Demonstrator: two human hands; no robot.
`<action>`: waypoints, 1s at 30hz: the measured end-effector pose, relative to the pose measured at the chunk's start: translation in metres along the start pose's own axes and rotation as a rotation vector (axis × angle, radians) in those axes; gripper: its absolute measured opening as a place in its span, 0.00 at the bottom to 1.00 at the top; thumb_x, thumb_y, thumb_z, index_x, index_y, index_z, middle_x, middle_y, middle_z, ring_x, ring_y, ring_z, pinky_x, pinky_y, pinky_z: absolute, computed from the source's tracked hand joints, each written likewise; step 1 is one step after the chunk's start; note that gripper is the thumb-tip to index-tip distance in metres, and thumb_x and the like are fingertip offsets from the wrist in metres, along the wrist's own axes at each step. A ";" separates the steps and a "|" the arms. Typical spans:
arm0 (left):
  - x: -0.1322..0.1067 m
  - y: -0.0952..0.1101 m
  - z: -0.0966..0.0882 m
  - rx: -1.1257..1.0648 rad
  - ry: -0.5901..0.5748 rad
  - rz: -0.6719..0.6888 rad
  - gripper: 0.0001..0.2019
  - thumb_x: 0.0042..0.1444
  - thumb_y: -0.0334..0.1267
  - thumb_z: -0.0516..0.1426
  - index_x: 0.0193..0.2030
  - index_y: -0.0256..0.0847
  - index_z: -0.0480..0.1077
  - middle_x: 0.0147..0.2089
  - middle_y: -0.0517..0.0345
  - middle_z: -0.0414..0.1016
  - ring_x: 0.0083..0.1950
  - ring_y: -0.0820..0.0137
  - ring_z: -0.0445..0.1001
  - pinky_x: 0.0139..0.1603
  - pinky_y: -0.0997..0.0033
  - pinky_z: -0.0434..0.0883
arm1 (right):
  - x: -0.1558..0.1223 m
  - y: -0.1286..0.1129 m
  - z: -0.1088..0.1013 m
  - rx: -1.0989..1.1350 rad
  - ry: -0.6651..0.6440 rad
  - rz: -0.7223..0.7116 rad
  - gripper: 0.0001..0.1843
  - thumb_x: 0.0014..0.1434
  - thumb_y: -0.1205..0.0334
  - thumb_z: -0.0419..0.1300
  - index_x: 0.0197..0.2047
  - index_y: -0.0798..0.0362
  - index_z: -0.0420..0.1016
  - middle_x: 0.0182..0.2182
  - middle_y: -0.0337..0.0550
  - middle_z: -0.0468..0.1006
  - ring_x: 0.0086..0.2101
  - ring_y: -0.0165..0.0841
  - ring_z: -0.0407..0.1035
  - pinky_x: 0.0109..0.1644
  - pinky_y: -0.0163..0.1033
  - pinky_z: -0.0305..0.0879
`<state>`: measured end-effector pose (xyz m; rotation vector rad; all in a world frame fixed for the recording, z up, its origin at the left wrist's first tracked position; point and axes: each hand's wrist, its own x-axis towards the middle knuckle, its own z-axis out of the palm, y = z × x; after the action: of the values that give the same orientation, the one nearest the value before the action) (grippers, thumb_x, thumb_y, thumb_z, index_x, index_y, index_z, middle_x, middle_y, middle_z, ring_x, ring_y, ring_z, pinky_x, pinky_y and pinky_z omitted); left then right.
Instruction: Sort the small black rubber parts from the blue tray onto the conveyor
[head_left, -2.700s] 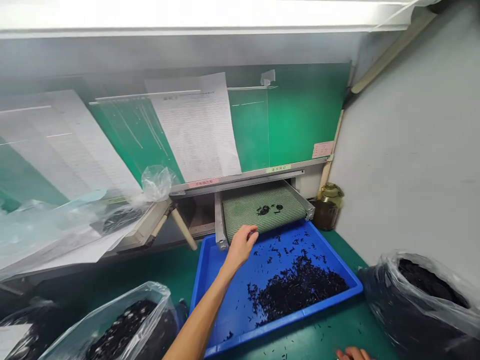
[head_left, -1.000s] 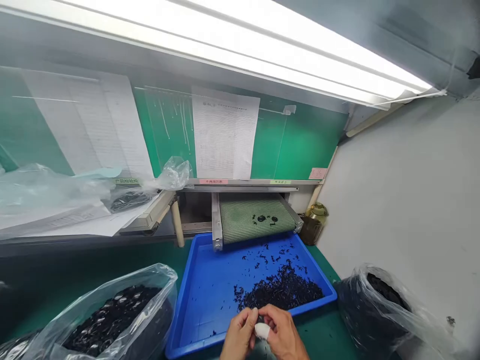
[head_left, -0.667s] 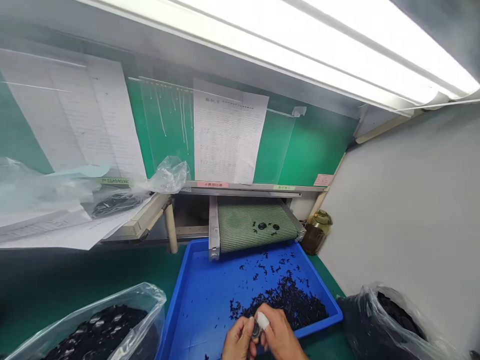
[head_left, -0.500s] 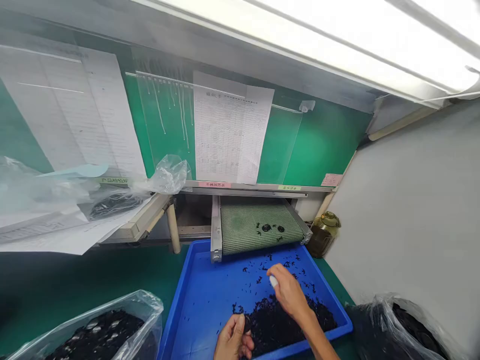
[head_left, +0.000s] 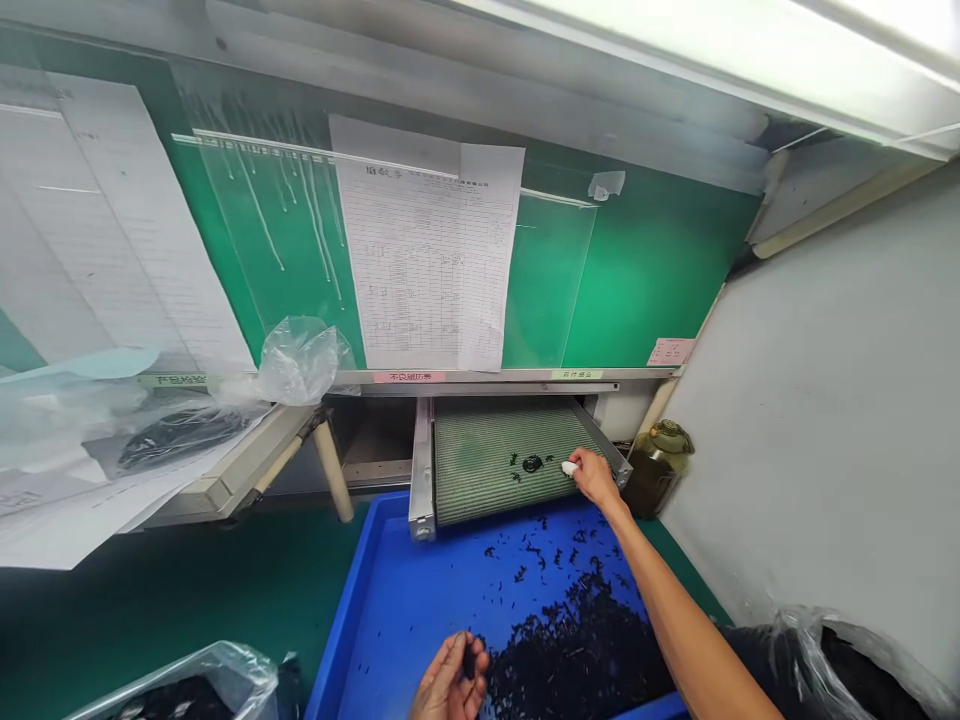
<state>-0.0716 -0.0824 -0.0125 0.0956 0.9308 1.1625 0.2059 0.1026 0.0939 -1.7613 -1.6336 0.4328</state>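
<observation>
My left hand (head_left: pixel 450 678) is closed over the front of the blue tray (head_left: pixel 390 590), with a small dark rubber-like part (head_left: pixel 470 655) between thumb and fingers. My right hand (head_left: pixel 595 475) reaches out over the end of the green conveyor belt (head_left: pixel 472 440). Its fingers are pinched together at the belt's surface, and a white covering (head_left: pixel 570 467) shows at a fingertip. Whatever lies under those fingertips is hidden. Just left of them, a black ring (head_left: pixel 532 463) rests on the belt among small black scraps (head_left: pixel 514 459). A heap of black scraps (head_left: pixel 577 650) fills the tray's near right.
Clear plastic bags of black parts stand at lower left (head_left: pixel 247 680) and lower right (head_left: pixel 802 640). A brownish jar (head_left: pixel 660 465) is beside the belt, close to the wall. Papers and plastic bags lie on a raised shelf (head_left: pixel 225 485) at left. A ledge (head_left: pixel 495 378) crosses above the belt.
My right hand has moved from above the scrap heap up to the belt, where its fingers now cover the spot of the right-hand ring. My left hand stays low, still holding its part.
</observation>
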 end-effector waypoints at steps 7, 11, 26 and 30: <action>-0.018 0.000 0.017 0.253 -0.201 0.077 0.18 0.41 0.48 0.67 0.36 0.39 0.72 0.33 0.58 0.74 0.32 0.74 0.71 0.28 0.80 0.66 | -0.117 -0.025 0.047 0.340 -0.153 0.091 0.12 0.48 0.63 0.52 0.38 0.52 0.68 0.24 0.34 0.71 0.21 0.27 0.67 0.22 0.31 0.61; -0.026 -0.003 0.024 0.387 -0.282 0.148 0.22 0.43 0.54 0.63 0.38 0.39 0.73 0.32 0.59 0.71 0.29 0.76 0.65 0.22 0.81 0.58 | -0.190 -0.048 0.098 0.391 -0.174 0.119 0.04 0.48 0.63 0.53 0.28 0.54 0.67 0.20 0.35 0.70 0.21 0.27 0.66 0.22 0.30 0.60; -0.025 -0.010 0.024 0.516 -0.411 0.076 0.23 0.46 0.58 0.59 0.32 0.37 0.64 0.21 0.67 0.60 0.19 0.81 0.52 0.18 0.82 0.45 | -0.214 -0.054 0.056 0.222 -0.464 -0.254 0.14 0.48 0.73 0.51 0.37 0.49 0.66 0.22 0.30 0.66 0.26 0.26 0.60 0.32 0.30 0.53; -0.026 -0.010 0.023 0.488 -0.340 0.132 0.23 0.48 0.59 0.58 0.32 0.39 0.61 0.21 0.68 0.60 0.17 0.83 0.51 0.17 0.82 0.44 | -0.215 -0.062 0.080 0.206 -0.428 -0.239 0.12 0.57 0.70 0.45 0.41 0.50 0.64 0.23 0.32 0.69 0.25 0.27 0.62 0.32 0.30 0.56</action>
<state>-0.0516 -0.0993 0.0121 0.7367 0.8930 0.9774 0.0743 -0.0862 0.0344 -1.3617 -1.9827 0.8749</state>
